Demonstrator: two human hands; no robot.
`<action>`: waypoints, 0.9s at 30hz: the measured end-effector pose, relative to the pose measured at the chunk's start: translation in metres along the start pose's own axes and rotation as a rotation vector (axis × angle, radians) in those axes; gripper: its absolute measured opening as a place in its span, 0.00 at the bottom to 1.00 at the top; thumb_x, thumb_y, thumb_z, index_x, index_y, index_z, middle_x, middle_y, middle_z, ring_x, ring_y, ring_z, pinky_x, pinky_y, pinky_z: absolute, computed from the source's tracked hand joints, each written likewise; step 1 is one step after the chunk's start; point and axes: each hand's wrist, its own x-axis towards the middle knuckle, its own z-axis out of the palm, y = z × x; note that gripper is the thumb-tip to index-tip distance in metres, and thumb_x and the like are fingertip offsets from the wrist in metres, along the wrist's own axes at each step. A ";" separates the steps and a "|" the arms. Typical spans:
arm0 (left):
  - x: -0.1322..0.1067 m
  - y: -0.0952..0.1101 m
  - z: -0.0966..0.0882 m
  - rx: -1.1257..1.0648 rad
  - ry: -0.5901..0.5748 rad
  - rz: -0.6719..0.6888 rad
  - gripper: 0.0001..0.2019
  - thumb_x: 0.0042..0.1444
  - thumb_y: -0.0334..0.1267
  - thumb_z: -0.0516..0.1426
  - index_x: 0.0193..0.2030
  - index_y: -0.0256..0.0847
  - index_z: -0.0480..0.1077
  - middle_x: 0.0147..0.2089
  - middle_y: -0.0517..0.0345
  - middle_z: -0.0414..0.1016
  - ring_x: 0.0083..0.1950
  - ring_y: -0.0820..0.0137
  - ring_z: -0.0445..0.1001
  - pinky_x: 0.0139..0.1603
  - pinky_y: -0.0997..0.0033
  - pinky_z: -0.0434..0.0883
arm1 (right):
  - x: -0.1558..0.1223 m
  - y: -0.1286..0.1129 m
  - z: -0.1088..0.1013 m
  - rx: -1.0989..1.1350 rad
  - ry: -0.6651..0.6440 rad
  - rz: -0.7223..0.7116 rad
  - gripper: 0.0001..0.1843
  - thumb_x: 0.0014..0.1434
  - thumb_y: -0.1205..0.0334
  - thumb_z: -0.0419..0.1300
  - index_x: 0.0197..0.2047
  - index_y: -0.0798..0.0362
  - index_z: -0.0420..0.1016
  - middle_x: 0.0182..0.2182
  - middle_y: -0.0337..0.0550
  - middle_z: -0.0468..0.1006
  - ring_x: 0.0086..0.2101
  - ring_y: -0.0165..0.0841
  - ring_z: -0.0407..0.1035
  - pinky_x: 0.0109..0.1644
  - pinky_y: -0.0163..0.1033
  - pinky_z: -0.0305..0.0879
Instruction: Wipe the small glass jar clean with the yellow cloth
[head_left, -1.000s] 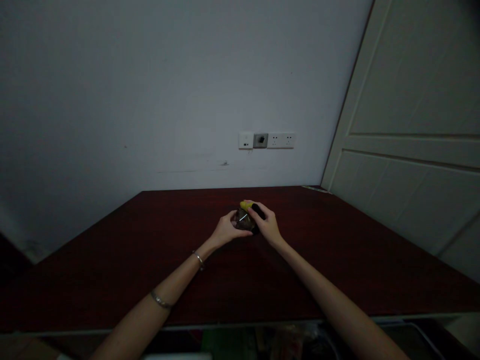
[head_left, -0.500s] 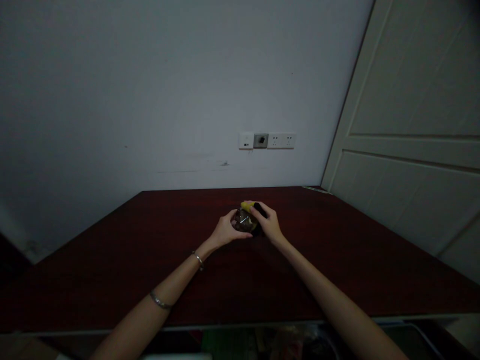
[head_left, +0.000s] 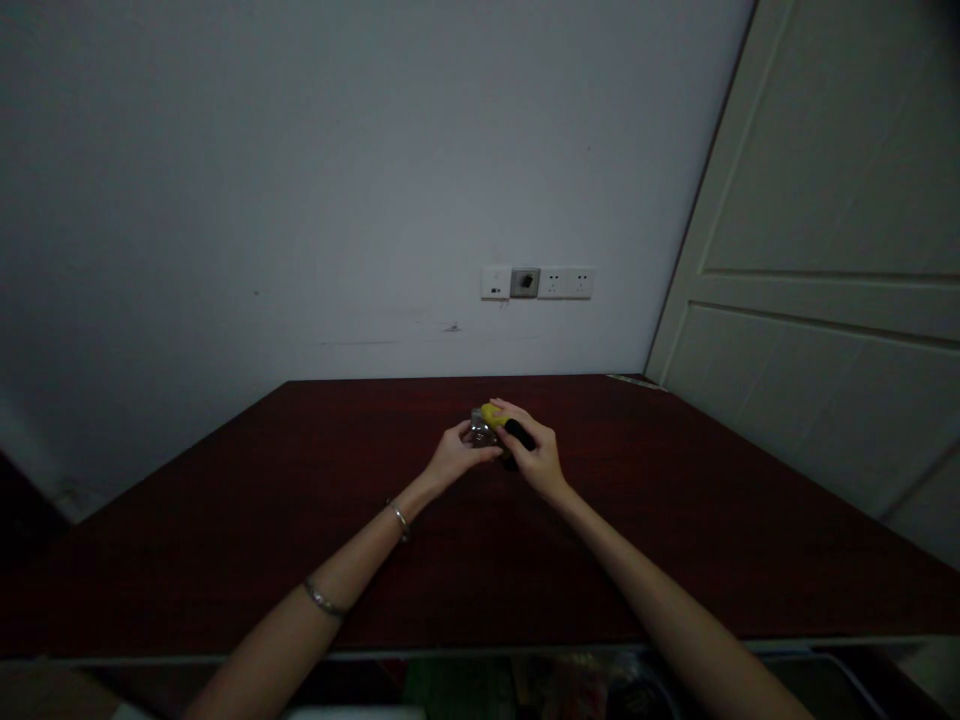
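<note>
Above the middle of the dark red table, my left hand (head_left: 455,454) is closed around a shiny, dark, see-through object (head_left: 481,431). It could be a small glass or a wrapped item; the dim light hides its kind. My right hand (head_left: 541,457) grips a yellow and black object (head_left: 493,414), its yellow end against or right beside the top of the shiny object. The black part shows between thumb and fingers. Both hands are close together, and the fingers partly cover the two objects. My left arm wears a bracelet (head_left: 399,520) at the wrist and a band (head_left: 325,600) farther up.
The dark red tabletop (head_left: 315,470) runs back to a pale wall (head_left: 360,200) with a row of sockets (head_left: 552,283). A panelled white door (head_left: 810,220) stands to the right. Below the front edge, several stored things sit in shadow, including something green (head_left: 457,688).
The shiny object has turned in my left hand and less of it shows. My right hand has tilted slightly with the yellow and black object. The view has shifted a little.
</note>
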 end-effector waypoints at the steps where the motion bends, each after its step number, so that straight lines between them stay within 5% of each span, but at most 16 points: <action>1: 0.000 0.000 0.000 -0.010 0.000 0.002 0.29 0.31 0.36 0.69 0.44 0.33 0.68 0.46 0.48 0.75 0.45 0.64 0.74 0.50 0.63 0.69 | 0.000 0.000 0.000 -0.006 -0.011 -0.020 0.12 0.56 0.59 0.57 0.43 0.47 0.76 0.49 0.44 0.74 0.52 0.40 0.65 0.59 0.49 0.58; 12: -0.006 0.005 0.000 0.000 -0.059 -0.029 0.28 0.32 0.40 0.68 0.43 0.33 0.68 0.45 0.49 0.75 0.44 0.63 0.74 0.43 0.65 0.73 | 0.005 0.012 0.001 0.112 0.123 0.191 0.14 0.55 0.55 0.58 0.43 0.50 0.75 0.45 0.44 0.77 0.47 0.40 0.70 0.54 0.47 0.63; 20: -0.002 0.001 -0.001 0.006 -0.010 0.003 0.28 0.33 0.39 0.68 0.43 0.33 0.68 0.44 0.49 0.76 0.44 0.64 0.74 0.46 0.64 0.71 | -0.002 0.001 0.001 0.028 0.006 -0.017 0.11 0.55 0.60 0.58 0.43 0.47 0.76 0.49 0.43 0.74 0.52 0.40 0.66 0.59 0.49 0.58; 27: -0.002 0.004 -0.001 0.061 -0.048 0.017 0.30 0.32 0.34 0.69 0.46 0.32 0.66 0.48 0.46 0.73 0.45 0.63 0.74 0.48 0.63 0.70 | 0.004 0.009 0.003 0.193 0.130 0.208 0.15 0.54 0.54 0.59 0.43 0.50 0.75 0.47 0.44 0.76 0.48 0.40 0.69 0.56 0.47 0.61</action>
